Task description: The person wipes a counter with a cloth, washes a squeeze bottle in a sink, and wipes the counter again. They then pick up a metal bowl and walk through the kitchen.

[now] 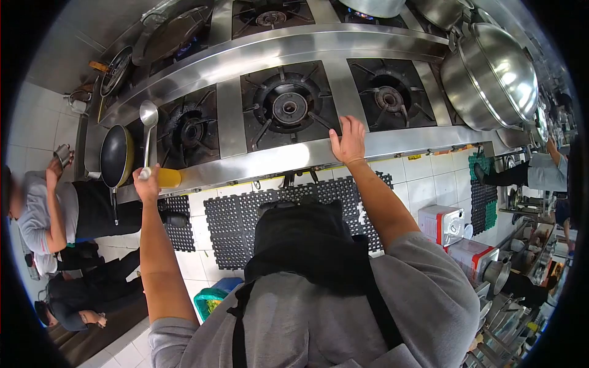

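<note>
My left hand is closed round the handle of a steel ladle, whose round bowl points away from me. Just right of that hand, a container of yellow liquid, perhaps oil, stands at the stove's front edge. A black frying pan lies to the left, its handle toward me. My right hand rests on the steel front rim of the stove with the fingers stretched out, holding nothing. Between my hands is the middle gas burner.
Left and right burners flank the middle one. Large steel bowls stand at the right end. Pans and pots sit on the back row, where blue flames show. Red-and-white tins stand on the floor. Other people are nearby.
</note>
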The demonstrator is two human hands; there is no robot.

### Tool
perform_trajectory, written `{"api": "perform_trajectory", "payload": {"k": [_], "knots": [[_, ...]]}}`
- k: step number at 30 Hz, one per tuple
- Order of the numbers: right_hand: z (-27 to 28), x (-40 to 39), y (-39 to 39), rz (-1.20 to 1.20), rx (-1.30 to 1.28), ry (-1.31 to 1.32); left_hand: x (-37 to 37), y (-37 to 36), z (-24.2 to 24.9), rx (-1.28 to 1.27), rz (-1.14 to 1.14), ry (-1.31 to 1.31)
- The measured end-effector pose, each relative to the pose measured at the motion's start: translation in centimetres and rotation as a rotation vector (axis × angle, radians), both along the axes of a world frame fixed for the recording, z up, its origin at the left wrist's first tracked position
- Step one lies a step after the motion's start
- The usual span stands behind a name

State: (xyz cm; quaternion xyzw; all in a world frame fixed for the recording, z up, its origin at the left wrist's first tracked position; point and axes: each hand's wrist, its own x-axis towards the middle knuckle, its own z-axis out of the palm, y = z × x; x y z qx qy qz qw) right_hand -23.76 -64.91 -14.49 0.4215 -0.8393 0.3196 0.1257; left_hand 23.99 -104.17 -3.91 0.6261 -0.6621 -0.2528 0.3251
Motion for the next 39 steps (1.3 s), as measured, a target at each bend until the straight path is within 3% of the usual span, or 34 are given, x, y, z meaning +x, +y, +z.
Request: {"api": "perform_trajectory", "payload": {"k": [24, 31, 39], "knots": [[-0.9, -0.4, -0.4, -0.072, 0.043, -0.032, -0.1, 0.2, 0.1, -0.012, -0.007, 0.032], [0.1, 0.0, 0.1, 0.001, 0.01, -0.05, 0.2, -0.1, -0.4, -0.021, -0.03, 0.059], [-0.6, -0.3, -0.2, -0.041, 0.01, -0.045, -0.1, 0.2, 0.1, -0.006, 0.012, -0.03]]}}
